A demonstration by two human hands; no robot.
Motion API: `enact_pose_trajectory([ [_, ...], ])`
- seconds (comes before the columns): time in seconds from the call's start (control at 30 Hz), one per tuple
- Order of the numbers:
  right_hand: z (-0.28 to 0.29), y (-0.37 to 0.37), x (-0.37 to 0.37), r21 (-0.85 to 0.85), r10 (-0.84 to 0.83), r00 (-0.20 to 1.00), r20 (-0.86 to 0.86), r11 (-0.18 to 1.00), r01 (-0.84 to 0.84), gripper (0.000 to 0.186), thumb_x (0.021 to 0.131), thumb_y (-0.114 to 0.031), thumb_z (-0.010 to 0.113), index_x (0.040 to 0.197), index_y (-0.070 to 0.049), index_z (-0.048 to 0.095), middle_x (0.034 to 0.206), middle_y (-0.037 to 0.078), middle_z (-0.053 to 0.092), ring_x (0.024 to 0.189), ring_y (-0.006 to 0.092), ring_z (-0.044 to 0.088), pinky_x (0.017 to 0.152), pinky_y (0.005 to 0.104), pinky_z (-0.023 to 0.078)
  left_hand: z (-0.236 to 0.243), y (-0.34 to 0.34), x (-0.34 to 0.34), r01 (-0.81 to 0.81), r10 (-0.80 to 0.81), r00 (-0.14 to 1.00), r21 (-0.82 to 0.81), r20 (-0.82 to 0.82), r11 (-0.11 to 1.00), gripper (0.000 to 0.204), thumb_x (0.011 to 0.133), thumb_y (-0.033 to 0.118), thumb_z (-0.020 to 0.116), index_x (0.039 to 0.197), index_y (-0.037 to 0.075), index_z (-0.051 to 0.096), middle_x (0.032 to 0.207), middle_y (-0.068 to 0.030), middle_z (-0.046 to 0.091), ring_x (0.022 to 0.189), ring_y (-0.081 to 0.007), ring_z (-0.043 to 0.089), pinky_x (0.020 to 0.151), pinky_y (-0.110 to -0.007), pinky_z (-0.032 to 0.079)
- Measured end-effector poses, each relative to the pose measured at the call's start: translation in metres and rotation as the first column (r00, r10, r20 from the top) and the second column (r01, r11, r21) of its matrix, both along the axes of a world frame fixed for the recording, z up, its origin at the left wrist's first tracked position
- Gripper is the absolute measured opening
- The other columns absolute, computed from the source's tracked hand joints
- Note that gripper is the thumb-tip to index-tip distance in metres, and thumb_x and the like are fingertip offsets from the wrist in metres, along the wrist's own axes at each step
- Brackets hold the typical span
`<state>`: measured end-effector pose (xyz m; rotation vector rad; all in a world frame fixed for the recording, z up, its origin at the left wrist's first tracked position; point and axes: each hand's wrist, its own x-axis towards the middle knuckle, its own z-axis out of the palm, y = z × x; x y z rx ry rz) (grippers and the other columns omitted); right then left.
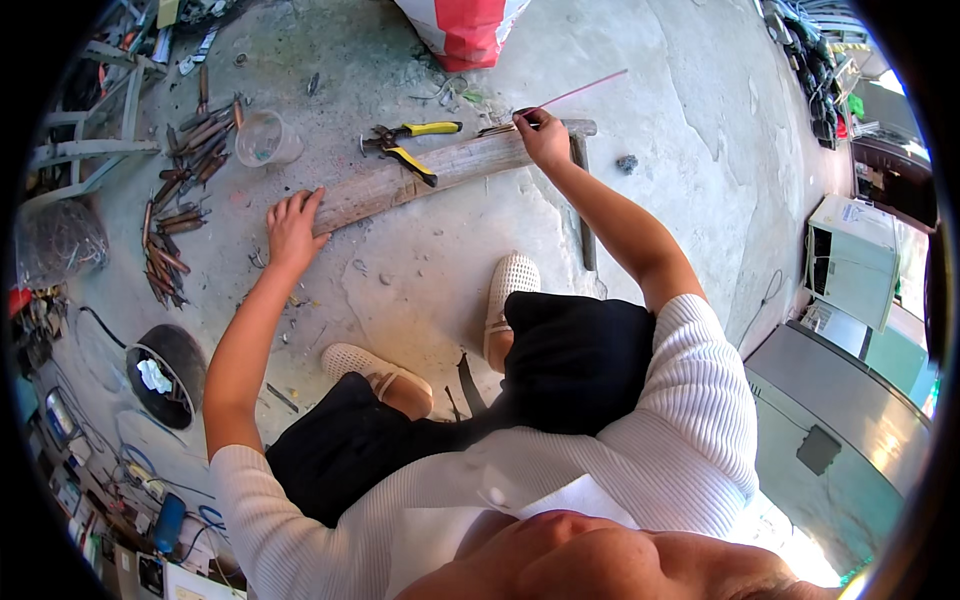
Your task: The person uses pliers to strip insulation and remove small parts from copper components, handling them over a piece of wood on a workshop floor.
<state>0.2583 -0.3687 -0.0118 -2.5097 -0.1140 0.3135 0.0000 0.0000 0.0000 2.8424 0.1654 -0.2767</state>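
A long wooden plank (430, 176) lies slantwise in front of me, its right end by a metal leg. My left hand (293, 232) is at the plank's left end, fingers spread, thumb against the wood. Near the other end, my right hand (543, 138) is closed in a pinch on a thin pinkish rod (585, 86), which sticks out up and to the right. Some thin brownish pieces (496, 130) lie on the plank beside that hand. Pliers with yellow and black handles (412, 150) rest across the plank's far edge.
Left of the plank stand a clear plastic tub (268, 140) and a heap of rusty metal pieces (190, 180). A black bucket (165, 376) is nearer me. A red and white sack (466, 30) stands beyond the plank. Pale appliances (850, 260) line the right side.
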Motion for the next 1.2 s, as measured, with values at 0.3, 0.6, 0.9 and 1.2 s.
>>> enact_pose_trajectory([
  [0.3, 0.005, -0.009, -0.006, -0.023, 0.124, 0.957, 0.264, 0.992, -0.122, 0.017, 0.091, -0.028, 0.055, 0.098, -0.012, 0.055, 0.075, 0.018, 0.066, 0.069, 0.0387, 0.064, 0.064, 0.05, 0.05, -0.002, -0.006, -0.002, 0.002, -0.002, 1.0, -0.014, 0.019, 1.0, 0.081, 0.063, 0.018, 0.083, 0.136, 0.018, 0.047, 0.127, -0.0051, 0.051, 0.118, -0.0275, 0.045, 0.105, -0.044, 0.029],
  [0.6, 0.013, -0.006, -0.006, -0.072, 0.212, 0.945, 0.247, 0.977, -0.201, 0.021, 0.09, -0.03, 0.058, 0.099, -0.011, 0.057, 0.079, 0.015, 0.068, 0.074, 0.0359, 0.065, 0.066, 0.0466, 0.051, 0.001, -0.005, 0.0, -0.005, 0.005, 0.999, 0.006, -0.032, 1.0, 0.082, 0.065, 0.019, 0.083, 0.137, 0.018, 0.045, 0.129, -0.0054, 0.049, 0.12, -0.0277, 0.044, 0.106, -0.045, 0.028],
  [0.9, 0.021, 0.004, -0.005, -0.127, 0.22, 0.929, 0.296, 0.973, -0.19, 0.018, 0.084, -0.025, 0.061, 0.093, -0.012, 0.056, 0.079, 0.008, 0.067, 0.075, 0.0297, 0.065, 0.067, 0.0427, 0.051, 0.0, -0.002, 0.0, -0.001, 0.001, 1.0, 0.005, -0.019, 1.0, 0.081, 0.065, 0.019, 0.083, 0.137, 0.018, 0.046, 0.129, -0.0052, 0.049, 0.12, -0.0275, 0.044, 0.106, -0.045, 0.028],
  [1.2, 0.029, 0.005, -0.008, -0.143, 0.28, 0.887, 0.368, 0.959, -0.244, 0.014, 0.083, -0.021, 0.062, 0.093, -0.013, 0.056, 0.079, 0.006, 0.067, 0.075, 0.0276, 0.065, 0.067, 0.041, 0.05, 0.005, -0.002, 0.001, -0.001, 0.002, 0.999, 0.018, -0.034, 1.0, 0.082, 0.065, 0.017, 0.082, 0.139, 0.018, 0.045, 0.13, -0.0059, 0.05, 0.12, -0.0278, 0.044, 0.105, -0.043, 0.029],
])
